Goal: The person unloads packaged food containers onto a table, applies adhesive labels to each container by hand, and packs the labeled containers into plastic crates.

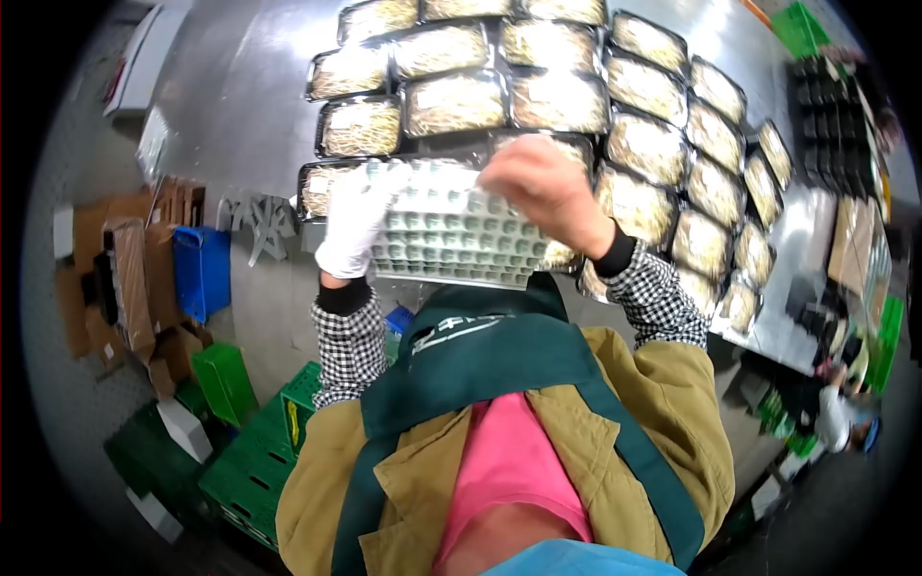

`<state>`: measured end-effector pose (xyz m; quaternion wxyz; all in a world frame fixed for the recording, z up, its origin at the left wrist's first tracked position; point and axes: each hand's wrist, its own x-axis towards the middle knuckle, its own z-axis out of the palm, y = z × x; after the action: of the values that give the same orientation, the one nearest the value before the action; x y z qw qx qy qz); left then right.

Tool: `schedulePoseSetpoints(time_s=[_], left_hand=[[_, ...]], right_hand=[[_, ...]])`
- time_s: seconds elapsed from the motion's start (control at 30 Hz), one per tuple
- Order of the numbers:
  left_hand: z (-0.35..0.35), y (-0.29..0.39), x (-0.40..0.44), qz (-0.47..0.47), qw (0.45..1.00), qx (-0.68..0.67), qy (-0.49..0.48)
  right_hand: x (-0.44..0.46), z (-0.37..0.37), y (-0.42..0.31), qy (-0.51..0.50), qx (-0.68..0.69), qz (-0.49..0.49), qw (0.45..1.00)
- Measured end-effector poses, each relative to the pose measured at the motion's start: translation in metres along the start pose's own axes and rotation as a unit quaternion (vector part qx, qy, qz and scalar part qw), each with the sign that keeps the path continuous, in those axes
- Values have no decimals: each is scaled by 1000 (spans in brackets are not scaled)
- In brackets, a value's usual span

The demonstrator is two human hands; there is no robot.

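My left hand (357, 223), in a white glove, grips the left edge of a pale sheet of labels (456, 240) printed with rows of greenish marks. Above the sheet's upper right part, my bare right hand (547, 187) is slightly blurred, its fingers curled together as if in a pinch; anything between them is too small to make out. Just beyond the sheet, black trays (453, 103) of pale, thin strands under clear film stand in rows. One such tray (322, 182) is partly hidden behind my left hand.
The trays stand on a shiny metal table (240, 96). At left are a blue bin (202, 274), cardboard boxes (130, 278) and green crates (250, 485). Stacked black trays (831, 125) stand at right. Another person (836, 418) is at the lower right.
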<state>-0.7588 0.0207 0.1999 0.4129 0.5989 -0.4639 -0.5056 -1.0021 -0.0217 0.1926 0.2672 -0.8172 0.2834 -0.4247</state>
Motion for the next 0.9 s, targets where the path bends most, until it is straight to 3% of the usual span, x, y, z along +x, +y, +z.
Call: schedulePoseSetpoints(time_s=[0.03,0.07,0.1,0.17,0.23,0.3,0.4,0.43,0.53,0.7,0.77,0.83,0.9], left_hand=[[-14,-4,-3,28,996,79,6],[-36,-12,-5,33,995,89,23],[-57,-16,-8,0,999,33,35],[-89,-16,-14,-8,996,4,87],[-129,-35,-14,-20,994,-26,108],[-141,-37,-17,1,992,-39,117],[-159,-46,-16,-4,994,-55,94],[-163,-46,-15,-4,995,-59,85],[-166,-44,-16,-8,996,-38,81],[-167,-45,-15,11,998,-22,52],[-168,-46,-14,11,998,-25,60],[-169,-42,-14,5,997,-24,73],[-175,-43,-12,7,997,-30,75]], right_hand=[[-13,-4,-8,42,78,94,992],[-35,1,0,145,210,245,935],[-57,1,7,214,294,331,871],[-115,26,21,273,254,395,840],[-160,74,19,261,155,456,837],[-175,115,13,287,28,465,837],[-178,151,19,279,-149,383,868],[-173,146,14,210,-372,304,851],[-175,127,21,245,-387,331,825],[-121,111,42,375,-67,447,809],[-107,120,75,337,-121,445,821],[-104,126,89,238,-320,381,834],[-105,119,92,193,-433,358,804]])
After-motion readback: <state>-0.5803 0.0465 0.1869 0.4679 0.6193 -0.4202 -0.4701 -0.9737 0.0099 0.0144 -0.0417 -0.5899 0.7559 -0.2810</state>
